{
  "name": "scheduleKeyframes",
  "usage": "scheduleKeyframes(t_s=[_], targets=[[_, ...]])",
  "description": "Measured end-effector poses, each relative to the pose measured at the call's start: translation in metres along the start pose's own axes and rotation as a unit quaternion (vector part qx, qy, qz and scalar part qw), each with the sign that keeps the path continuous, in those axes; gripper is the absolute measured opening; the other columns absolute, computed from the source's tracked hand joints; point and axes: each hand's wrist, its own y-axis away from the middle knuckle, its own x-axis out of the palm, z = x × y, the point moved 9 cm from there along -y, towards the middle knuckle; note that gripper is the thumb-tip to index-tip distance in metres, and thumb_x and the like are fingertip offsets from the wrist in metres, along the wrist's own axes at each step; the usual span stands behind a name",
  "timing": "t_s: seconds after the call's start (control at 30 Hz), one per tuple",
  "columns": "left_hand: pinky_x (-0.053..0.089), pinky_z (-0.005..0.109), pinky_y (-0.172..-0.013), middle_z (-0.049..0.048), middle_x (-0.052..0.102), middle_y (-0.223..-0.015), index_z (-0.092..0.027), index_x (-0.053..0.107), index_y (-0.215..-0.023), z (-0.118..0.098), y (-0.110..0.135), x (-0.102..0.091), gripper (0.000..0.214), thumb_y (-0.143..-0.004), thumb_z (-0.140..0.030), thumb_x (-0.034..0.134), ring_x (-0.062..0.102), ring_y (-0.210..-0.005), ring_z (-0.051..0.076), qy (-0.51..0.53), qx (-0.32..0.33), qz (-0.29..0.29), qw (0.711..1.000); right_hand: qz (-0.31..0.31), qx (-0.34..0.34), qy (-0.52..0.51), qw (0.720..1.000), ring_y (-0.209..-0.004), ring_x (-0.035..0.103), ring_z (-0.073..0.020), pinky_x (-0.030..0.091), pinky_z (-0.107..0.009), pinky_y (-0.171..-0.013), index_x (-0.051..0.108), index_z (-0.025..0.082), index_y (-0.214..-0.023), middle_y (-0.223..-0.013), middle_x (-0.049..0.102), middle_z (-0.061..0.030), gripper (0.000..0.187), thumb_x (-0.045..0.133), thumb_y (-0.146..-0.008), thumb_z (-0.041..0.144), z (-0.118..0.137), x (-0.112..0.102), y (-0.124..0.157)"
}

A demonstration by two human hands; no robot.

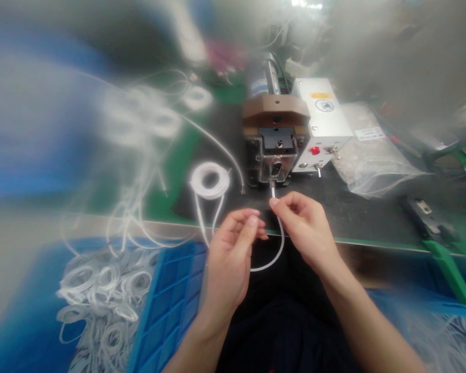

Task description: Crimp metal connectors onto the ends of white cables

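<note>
While our right hand is pinching the white cable near its tip, just before the machine on the bench, our left hand grip is clenching it further back; it is seeming light, soft, easily bending.

The cable is white, as is the coil on the black mat. The machine has a brown cap. Its white box bears a red lamp and a yellow label. The gridded crate is blue, and the blurred table looks green.
</note>
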Motion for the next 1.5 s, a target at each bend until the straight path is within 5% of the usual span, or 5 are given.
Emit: scheduleKeyframes(t_s=[0.8,1.5], targets=[[0.057,0.022,-0.085,0.0026,0.073,-0.093,-0.019,0.078,-0.109,0.0,-0.001,0.001,0.013,-0.1,-0.027,0.08,0.067,-0.086,0.012,0.002,0.006,0.012,1.0,-0.006,0.005,-0.018,1.0,-0.056,0.039,-0.0124,0.029,-0.029,-0.053,0.067,0.019,-0.074,-0.059,0.054,0.0049,0.034,0.081,-0.09,0.045,0.001,0.001,-0.005],[0.057,0.021,-0.084,0.003,0.072,-0.094,-0.018,0.079,-0.109,0.0,0.0,0.001,0.017,-0.097,-0.03,0.082,0.067,-0.085,0.012,0.007,0.008,0.006,1.0,-0.04,-0.028,0.048,0.998,-0.06,0.049,-0.0152,0.039,-0.029,-0.057,0.071,0.02,-0.078,-0.069,0.065,0.0013,0.033,0.075,-0.094,0.048,-0.001,0.0,-0.02]])
